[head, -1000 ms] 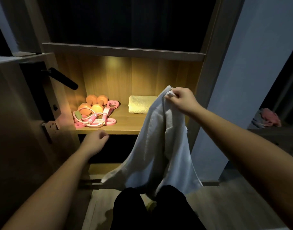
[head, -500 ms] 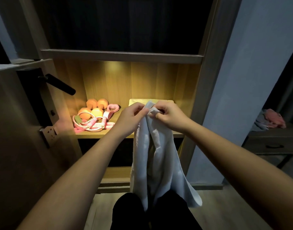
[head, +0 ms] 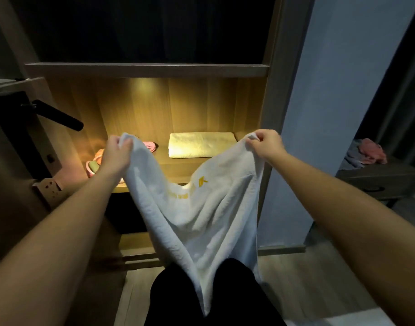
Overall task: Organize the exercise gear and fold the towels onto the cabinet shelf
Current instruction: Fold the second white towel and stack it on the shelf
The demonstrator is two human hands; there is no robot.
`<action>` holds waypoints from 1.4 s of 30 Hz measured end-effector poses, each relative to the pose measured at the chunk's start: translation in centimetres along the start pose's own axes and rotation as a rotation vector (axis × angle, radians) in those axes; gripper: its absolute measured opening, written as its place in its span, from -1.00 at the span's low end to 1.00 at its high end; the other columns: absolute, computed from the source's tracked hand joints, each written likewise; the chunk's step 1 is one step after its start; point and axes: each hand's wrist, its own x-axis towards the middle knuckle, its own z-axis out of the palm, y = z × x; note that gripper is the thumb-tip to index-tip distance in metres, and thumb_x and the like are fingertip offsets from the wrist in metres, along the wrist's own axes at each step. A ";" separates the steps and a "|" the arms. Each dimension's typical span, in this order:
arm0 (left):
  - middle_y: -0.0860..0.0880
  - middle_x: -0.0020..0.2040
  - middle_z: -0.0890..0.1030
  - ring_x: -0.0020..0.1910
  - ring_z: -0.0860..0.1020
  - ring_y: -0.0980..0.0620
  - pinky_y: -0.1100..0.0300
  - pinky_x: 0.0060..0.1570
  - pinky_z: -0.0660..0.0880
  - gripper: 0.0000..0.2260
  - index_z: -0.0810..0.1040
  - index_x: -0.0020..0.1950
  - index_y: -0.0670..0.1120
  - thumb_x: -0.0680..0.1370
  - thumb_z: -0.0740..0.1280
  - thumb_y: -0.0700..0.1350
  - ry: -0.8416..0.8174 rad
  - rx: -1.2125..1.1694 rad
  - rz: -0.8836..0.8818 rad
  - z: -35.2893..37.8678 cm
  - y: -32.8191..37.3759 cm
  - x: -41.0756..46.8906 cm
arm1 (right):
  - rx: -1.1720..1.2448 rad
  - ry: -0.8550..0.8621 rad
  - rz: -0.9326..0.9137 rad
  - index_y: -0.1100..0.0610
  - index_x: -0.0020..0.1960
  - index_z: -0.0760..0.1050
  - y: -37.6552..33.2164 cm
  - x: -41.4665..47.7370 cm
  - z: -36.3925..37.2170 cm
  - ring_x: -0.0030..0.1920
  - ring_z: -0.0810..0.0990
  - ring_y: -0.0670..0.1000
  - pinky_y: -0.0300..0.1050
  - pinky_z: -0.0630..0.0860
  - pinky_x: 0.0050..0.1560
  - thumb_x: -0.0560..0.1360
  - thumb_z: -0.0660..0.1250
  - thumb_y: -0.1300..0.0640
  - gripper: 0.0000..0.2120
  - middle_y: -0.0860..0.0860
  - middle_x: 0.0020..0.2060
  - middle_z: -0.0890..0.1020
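A white towel (head: 201,217) with yellow print hangs spread in front of the cabinet. My left hand (head: 116,152) pinches its upper left corner and my right hand (head: 264,143) pinches its upper right corner, held wide apart at shelf height. A folded pale yellow towel (head: 200,144) lies at the back right of the lit wooden shelf (head: 175,169). Pink exercise gear (head: 94,164) sits at the shelf's left, mostly hidden behind my left hand and the towel.
An open cabinet door with a black handle (head: 58,116) stands at the left. A white wall panel (head: 319,114) rises at the right. Farther right, a dark drawer unit (head: 385,182) carries pink and grey cloths (head: 368,152). My dark-trousered legs are below.
My hands, which met at the towel's top edge, have drawn apart to the two corners. The towel has opened from a bunched strip into a wide sheet.
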 end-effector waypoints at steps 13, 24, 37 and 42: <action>0.02 0.03 0.47 0.01 0.50 -0.01 0.02 0.00 0.51 -0.87 0.34 0.09 0.03 0.65 0.15 0.07 0.223 0.053 0.053 -2.4 3.6 4.2 | 0.069 0.282 0.072 0.08 -0.05 0.59 0.6 3.6 -3.7 -0.25 0.48 -0.09 -0.30 0.39 -0.27 0.59 0.31 0.10 -0.89 0.00 -0.16 0.58; -0.16 0.13 0.53 0.11 0.53 -0.13 0.01 0.21 0.44 -0.84 0.45 0.17 -0.09 0.62 0.21 -0.09 0.522 0.125 -0.180 -7.7 -0.7 3.4 | 0.043 0.396 0.302 0.11 -0.14 0.42 4.7 2.7 -6.3 -0.15 0.44 0.11 -0.10 0.34 -0.11 0.59 0.23 0.09 -0.84 0.07 -0.19 0.50; -0.17 0.27 0.50 0.22 0.50 -0.10 0.01 0.21 0.41 -0.75 0.35 0.28 -0.06 0.66 0.11 0.01 0.602 -0.042 -0.217 -10.5 -4.1 0.9 | 0.173 0.536 0.243 0.15 -0.04 0.41 5.1 0.9 -8.3 -0.12 0.44 0.05 -0.10 0.34 -0.10 0.64 0.18 0.05 -0.82 0.08 -0.12 0.49; 0.04 0.09 0.52 0.08 0.52 0.07 0.06 0.13 0.45 -0.65 0.40 0.22 0.06 0.58 0.04 0.20 0.720 -0.288 -0.115 -12.2 -0.7 0.9 | 0.293 0.638 0.093 0.09 -0.02 0.34 3.9 0.3 -10.7 -0.13 0.44 -0.01 -0.16 0.33 -0.14 0.66 0.11 0.04 -0.85 0.01 -0.12 0.48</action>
